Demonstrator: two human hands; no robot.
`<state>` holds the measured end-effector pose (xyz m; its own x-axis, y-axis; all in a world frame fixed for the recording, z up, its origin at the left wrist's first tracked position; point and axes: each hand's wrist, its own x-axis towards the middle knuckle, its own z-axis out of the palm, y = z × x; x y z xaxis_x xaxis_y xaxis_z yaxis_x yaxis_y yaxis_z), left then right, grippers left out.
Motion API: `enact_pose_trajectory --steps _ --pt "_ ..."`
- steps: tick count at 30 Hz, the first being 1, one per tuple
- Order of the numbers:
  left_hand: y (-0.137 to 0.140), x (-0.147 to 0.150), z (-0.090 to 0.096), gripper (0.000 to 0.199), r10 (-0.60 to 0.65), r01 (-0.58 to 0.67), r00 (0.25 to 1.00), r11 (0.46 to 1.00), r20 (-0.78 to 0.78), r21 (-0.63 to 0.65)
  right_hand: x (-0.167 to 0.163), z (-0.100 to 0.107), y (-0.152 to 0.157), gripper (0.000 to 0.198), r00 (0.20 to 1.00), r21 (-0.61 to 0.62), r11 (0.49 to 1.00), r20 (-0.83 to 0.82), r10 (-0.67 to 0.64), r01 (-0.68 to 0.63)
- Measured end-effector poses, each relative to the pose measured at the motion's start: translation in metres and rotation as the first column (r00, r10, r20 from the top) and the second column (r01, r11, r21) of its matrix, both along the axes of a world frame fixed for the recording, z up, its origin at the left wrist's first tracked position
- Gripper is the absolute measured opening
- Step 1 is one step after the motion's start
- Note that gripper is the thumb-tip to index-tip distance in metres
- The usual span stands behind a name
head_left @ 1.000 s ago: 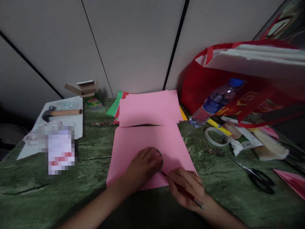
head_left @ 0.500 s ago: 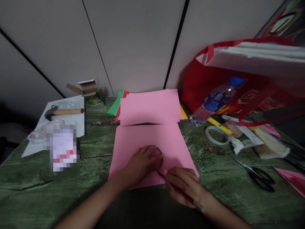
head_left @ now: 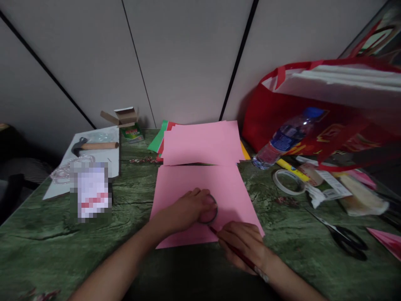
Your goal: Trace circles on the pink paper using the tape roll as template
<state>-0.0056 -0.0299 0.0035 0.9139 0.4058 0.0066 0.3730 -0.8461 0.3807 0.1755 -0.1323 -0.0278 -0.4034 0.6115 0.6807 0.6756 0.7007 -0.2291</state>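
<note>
Resting my left hand (head_left: 188, 210) on a round, dark-rimmed disc (head_left: 209, 215), I have its fingers over the upper part, though from here I cannot tell whether they grip the rim. The disc lies on the pink paper (head_left: 200, 177) in front of me. My right hand (head_left: 239, 242) is closed around a red pencil (head_left: 247, 261), its tip just beside the disc's lower rim. On the green wood-grain tabletop (head_left: 128, 246), black-handled scissors (head_left: 343, 237) lie to the right, and a claw hammer (head_left: 97, 146) rests on a white board (head_left: 114, 165) far left.
</note>
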Motion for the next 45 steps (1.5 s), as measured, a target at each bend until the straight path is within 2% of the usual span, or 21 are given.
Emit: enact_pose_trajectory --steps 5,8,12,15,19,25,28,30,32,34,36,40,45 --pt "-0.002 0.003 0.002 0.031 0.031 -0.030 0.998 0.999 -0.051 0.032 -0.003 -0.001 -0.004 0.012 1.000 -0.046 0.999 0.024 0.002 -0.001" --pt "-0.001 0.005 0.003 0.025 0.046 -0.044 0.997 0.999 -0.058 0.025 -0.006 0.002 -0.005 0.016 0.997 -0.078 0.996 0.066 0.050 -0.045" --pt "0.000 0.006 0.002 0.021 0.049 -0.049 0.998 0.999 -0.036 0.002 -0.009 0.004 -0.003 0.024 0.970 -0.205 0.974 0.197 0.141 -0.100" --pt "0.000 0.006 0.000 0.021 0.053 -0.053 0.998 0.999 -0.016 -0.004 -0.009 0.003 -0.003 0.026 0.962 -0.249 0.962 0.220 0.164 -0.107" --pt "0.002 0.006 0.001 0.025 0.046 -0.046 0.998 0.999 -0.043 0.019 -0.008 0.001 -0.004 0.023 0.970 -0.233 0.966 0.184 0.161 -0.116" --pt "0.005 0.005 0.004 0.030 0.025 -0.024 0.996 1.000 -0.088 0.010 -0.008 -0.001 -0.005 0.018 0.988 -0.132 0.987 0.113 0.104 -0.089" --pt "0.005 0.004 0.004 0.031 0.032 -0.032 0.997 0.999 -0.066 -0.003 -0.006 0.001 -0.005 0.017 1.000 -0.068 0.997 -0.008 0.028 -0.028" --pt "0.004 0.004 0.004 0.031 0.038 -0.039 0.998 0.999 -0.045 -0.021 -0.001 0.003 -0.003 0.016 0.987 -0.081 0.995 -0.145 -0.069 0.058" --pt "0.001 0.005 0.005 0.032 0.045 -0.046 0.999 0.998 -0.026 -0.040 0.008 0.003 0.002 0.017 0.937 -0.151 0.973 -0.278 -0.211 0.174" --pt "-0.003 0.006 0.006 0.031 0.061 -0.061 0.998 0.997 -0.010 -0.043 0.018 0.001 0.011 0.016 0.851 -0.264 0.924 -0.378 -0.364 0.277" --pt "-0.009 0.008 0.007 0.027 0.072 -0.072 0.997 0.997 -0.009 -0.038 0.029 -0.002 0.024 0.015 0.761 -0.395 0.867 -0.447 -0.470 0.303" --pt "-0.018 0.013 0.006 0.020 0.063 -0.061 0.997 0.997 -0.034 0.048 0.040 -0.004 0.058 0.026 0.697 -0.585 0.804 -0.534 -0.478 0.104" --pt "-0.023 0.016 -0.004 0.022 0.055 -0.033 0.993 0.979 -0.106 0.202 0.033 -0.001 0.094 0.039 0.703 -0.678 0.726 -0.572 -0.424 -0.114"
